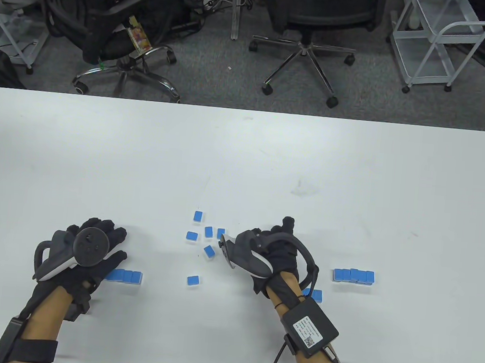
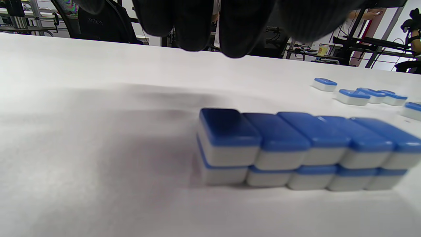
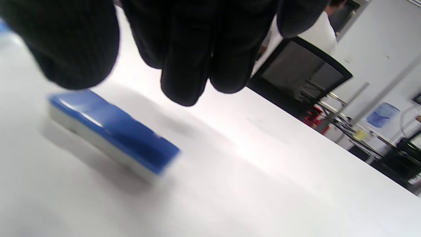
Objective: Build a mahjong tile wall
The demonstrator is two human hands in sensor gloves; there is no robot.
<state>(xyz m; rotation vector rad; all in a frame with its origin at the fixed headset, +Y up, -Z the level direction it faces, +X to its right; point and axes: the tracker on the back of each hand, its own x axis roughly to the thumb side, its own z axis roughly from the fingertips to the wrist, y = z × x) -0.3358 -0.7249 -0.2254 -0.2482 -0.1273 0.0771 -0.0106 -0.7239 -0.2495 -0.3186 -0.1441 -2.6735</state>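
The white worktop (image 1: pixel 244 156) lies bare across its far half up to the far edge, and the mahjong tiles sit in the near half: a two-layer stack (image 2: pixel 302 148) of five blue-backed tiles per layer just beside the left hand (image 1: pixel 88 252), loose tiles (image 1: pixel 203 239) scattered between the hands, and a second short wall (image 1: pixel 353 276) to the right, well apart from the first. The left hand hangs above its stack with fingers (image 2: pixel 204 23) relaxed and holding nothing. The right hand (image 1: pixel 262 251) hovers over a single loose tile (image 3: pixel 111 131), fingertips (image 3: pixel 184 65) pointing down and touching nothing.
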